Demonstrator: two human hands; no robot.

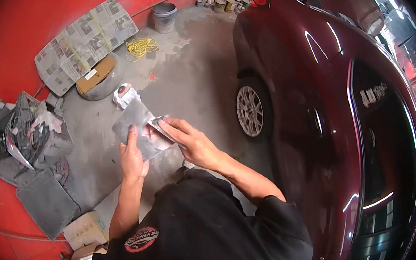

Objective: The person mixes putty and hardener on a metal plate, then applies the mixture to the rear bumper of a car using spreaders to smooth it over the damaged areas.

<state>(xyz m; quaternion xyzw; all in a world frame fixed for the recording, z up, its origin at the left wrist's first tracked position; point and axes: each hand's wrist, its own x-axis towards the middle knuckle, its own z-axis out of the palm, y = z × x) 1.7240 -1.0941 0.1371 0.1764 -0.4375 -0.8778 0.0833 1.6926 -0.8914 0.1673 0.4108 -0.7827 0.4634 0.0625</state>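
In front of my body, my left hand (132, 159) grips a flat grey mixing plate (130, 120), thumb on top and the other fingers hidden beneath. Pinkish body filler (152, 133) is smeared over the plate's right part. My right hand (195, 146) is closed around a thin flat spreader (154, 123). The spreader's edge meets the plate at the filler. How much of the spreader lies under my fingers is hidden.
A dark red car (297, 93) stands close on my right, its wheel (250, 106) near my forearm. A white container (126, 96), yellow cord (142, 47), a bucket (165, 18), a newspaper-covered panel (86, 43) and a tyre (104, 88) are ahead. Scrap parts (26, 131) are piled left.
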